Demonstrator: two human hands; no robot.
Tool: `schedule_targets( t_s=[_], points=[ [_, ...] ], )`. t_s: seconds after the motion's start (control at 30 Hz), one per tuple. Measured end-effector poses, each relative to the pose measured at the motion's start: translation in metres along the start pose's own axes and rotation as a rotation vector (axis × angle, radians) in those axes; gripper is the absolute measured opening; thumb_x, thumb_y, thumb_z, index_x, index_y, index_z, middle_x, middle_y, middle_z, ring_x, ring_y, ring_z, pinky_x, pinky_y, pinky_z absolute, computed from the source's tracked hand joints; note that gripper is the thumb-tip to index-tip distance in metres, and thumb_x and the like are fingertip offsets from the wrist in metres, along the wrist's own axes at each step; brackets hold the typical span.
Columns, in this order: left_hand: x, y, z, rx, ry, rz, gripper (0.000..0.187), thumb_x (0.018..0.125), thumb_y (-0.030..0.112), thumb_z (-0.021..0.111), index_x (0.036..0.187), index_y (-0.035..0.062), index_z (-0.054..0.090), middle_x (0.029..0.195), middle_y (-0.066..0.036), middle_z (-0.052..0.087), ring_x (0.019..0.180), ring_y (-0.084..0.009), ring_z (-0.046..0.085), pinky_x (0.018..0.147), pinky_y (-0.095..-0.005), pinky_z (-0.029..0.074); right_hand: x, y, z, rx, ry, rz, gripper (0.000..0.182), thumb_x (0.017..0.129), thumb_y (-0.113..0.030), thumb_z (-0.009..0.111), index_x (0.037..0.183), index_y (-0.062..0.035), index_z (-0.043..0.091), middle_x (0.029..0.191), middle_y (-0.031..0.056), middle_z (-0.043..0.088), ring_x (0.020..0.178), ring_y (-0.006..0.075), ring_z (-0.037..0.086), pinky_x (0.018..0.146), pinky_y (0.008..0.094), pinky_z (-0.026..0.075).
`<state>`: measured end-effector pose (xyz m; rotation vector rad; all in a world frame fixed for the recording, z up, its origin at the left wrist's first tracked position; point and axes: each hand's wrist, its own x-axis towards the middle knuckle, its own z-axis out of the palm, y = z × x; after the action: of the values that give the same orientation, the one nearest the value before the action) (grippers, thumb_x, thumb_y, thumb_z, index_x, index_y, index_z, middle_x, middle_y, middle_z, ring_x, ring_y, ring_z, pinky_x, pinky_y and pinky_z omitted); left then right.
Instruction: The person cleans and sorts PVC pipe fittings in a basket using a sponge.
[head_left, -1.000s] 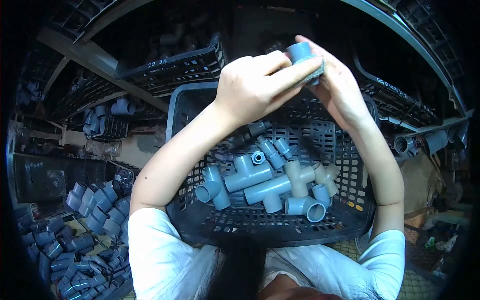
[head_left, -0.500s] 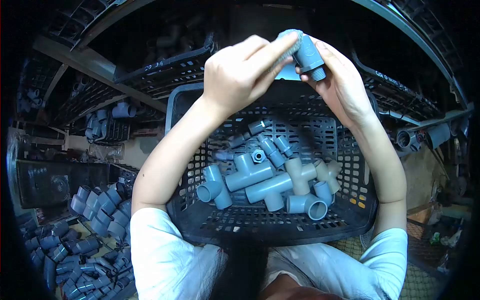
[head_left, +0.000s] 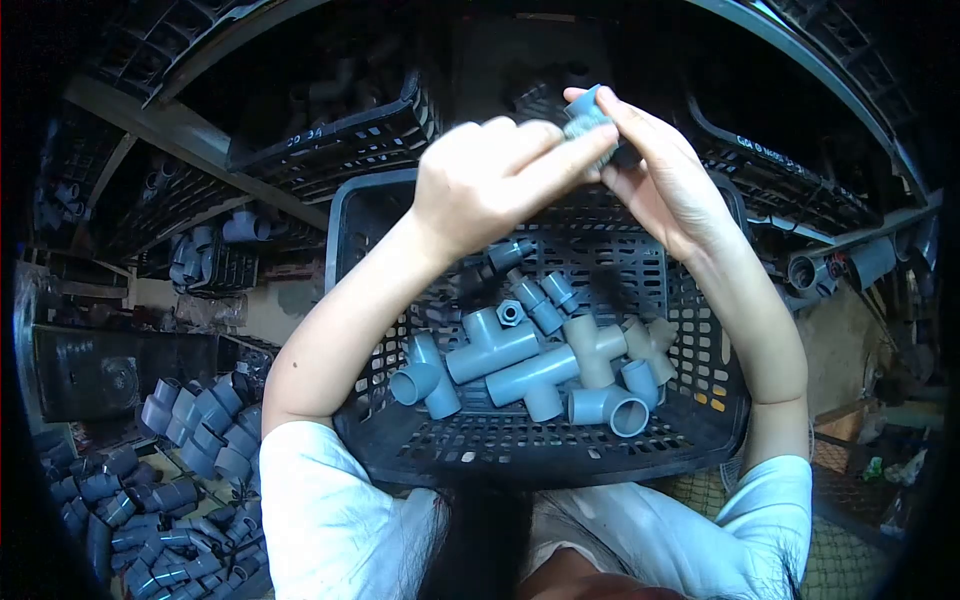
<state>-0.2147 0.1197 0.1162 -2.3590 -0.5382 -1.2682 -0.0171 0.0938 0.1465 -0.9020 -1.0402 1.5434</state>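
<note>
I noted that the grey fitting (head_left: 584, 101), near the crate's (head_left: 343, 222) far rim, had turned, hiding its thread, my right hand (head_left: 660, 165) curled round it, my left hand (head_left: 480, 185) pressing a cloth (head_left: 581, 127) against it, suggesting continued wiping.

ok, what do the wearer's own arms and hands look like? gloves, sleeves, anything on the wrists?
No gloves on the left hand or right hand. The left sleeve and right sleeve are short, loose and whitish, ending above the elbows. Forearms uncovered, no watch or bracelet visible. Some fingers are hidden, so can't rule out rings.
</note>
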Motion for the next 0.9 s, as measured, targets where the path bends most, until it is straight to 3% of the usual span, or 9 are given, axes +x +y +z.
schedule_targets(
  t_s=[0.13, 0.27, 0.47, 0.6, 0.73, 0.8, 0.87, 0.9],
  points=[
    [-0.002, -0.013, 0.005, 0.077, 0.07, -0.062, 0.046, 0.079, 0.023, 0.084, 0.124, 0.0197, 0.076, 0.086, 0.0, 0.071, 0.068, -0.0132, 0.067, 0.056, -0.0255, 0.052, 0.002, 0.004, -0.008, -0.01, -0.035, -0.014, 0.037, 0.103, -0.041, 0.064, 0.114, -0.0062, 0.071, 0.109, 0.0049, 0.069, 0.11, 0.0119, 0.06, 0.099, 0.0341, 0.049],
    [-0.004, 0.005, 0.004, 0.085, -0.041, 0.22, 0.048, 0.081, 0.029, 0.081, 0.128, 0.0253, 0.074, 0.084, 0.004, 0.068, 0.062, -0.0089, 0.058, 0.055, -0.0235, 0.045, 0.001, 0.003, -0.006, -0.109, -0.045, 0.052, 0.047, 0.104, -0.046, 0.059, 0.118, -0.0026, 0.07, 0.107, 0.0075, 0.07, 0.1, 0.0126, 0.066, 0.092, 0.0309, 0.052],
    [0.001, -0.023, -0.002, 0.133, 0.047, 0.086, 0.048, 0.077, 0.019, 0.084, 0.125, 0.02, 0.076, 0.082, 0.001, 0.07, 0.063, -0.0126, 0.064, 0.053, -0.0257, 0.047, -0.002, 0.0, -0.001, -0.139, 0.121, -0.038, 0.051, 0.105, -0.047, 0.057, 0.123, -0.0008, 0.068, 0.115, 0.0093, 0.07, 0.108, 0.0149, 0.067, 0.104, 0.0319, 0.05],
    [0.001, -0.011, -0.002, 0.018, 0.049, 0.025, 0.05, 0.074, 0.016, 0.086, 0.123, 0.018, 0.077, 0.08, 0.0, 0.07, 0.062, -0.0126, 0.063, 0.053, -0.0253, 0.047, -0.002, 0.001, -0.003, -0.149, 0.054, -0.03, 0.051, 0.106, -0.047, 0.056, 0.126, -0.0007, 0.066, 0.118, 0.0101, 0.069, 0.109, 0.0153, 0.067, 0.105, 0.0329, 0.052],
    [0.006, -0.005, -0.008, 0.084, -0.022, 0.108, 0.05, 0.074, 0.01, 0.084, 0.123, 0.0159, 0.076, 0.076, 0.001, 0.067, 0.062, -0.011, 0.061, 0.052, -0.0259, 0.046, -0.005, 0.0, -0.002, -0.089, 0.014, 0.016, 0.047, 0.108, -0.044, 0.053, 0.126, -0.0022, 0.064, 0.111, 0.0077, 0.068, 0.103, 0.0142, 0.068, 0.096, 0.0316, 0.057],
    [0.005, -0.018, -0.003, 0.096, 0.048, -0.011, 0.049, 0.075, 0.011, 0.083, 0.123, 0.0165, 0.076, 0.073, 0.002, 0.066, 0.059, -0.0103, 0.06, 0.05, -0.0254, 0.044, -0.003, 0.001, -0.01, -0.16, -0.031, 0.02, 0.044, 0.109, -0.04, 0.051, 0.127, -0.0026, 0.063, 0.118, 0.0098, 0.068, 0.109, 0.0151, 0.067, 0.098, 0.0326, 0.056],
    [0.003, -0.017, -0.002, 0.121, 0.06, -0.002, 0.047, 0.077, 0.011, 0.081, 0.123, 0.0171, 0.076, 0.072, 0.002, 0.065, 0.056, -0.0096, 0.059, 0.048, -0.0251, 0.043, -0.003, 0.001, -0.003, -0.155, -0.014, 0.018, 0.043, 0.11, -0.038, 0.05, 0.131, -0.0025, 0.063, 0.12, 0.0101, 0.068, 0.107, 0.0141, 0.068, 0.095, 0.0315, 0.057],
    [0.004, -0.008, -0.001, 0.068, 0.041, 0.063, 0.047, 0.078, 0.01, 0.081, 0.124, 0.0169, 0.076, 0.071, 0.002, 0.065, 0.056, -0.0092, 0.058, 0.048, -0.0253, 0.043, -0.003, 0.002, 0.002, -0.11, 0.02, 0.004, 0.046, 0.109, -0.041, 0.051, 0.134, -0.0039, 0.062, 0.113, 0.0096, 0.068, 0.102, 0.0131, 0.068, 0.089, 0.0285, 0.059]
  ],
)
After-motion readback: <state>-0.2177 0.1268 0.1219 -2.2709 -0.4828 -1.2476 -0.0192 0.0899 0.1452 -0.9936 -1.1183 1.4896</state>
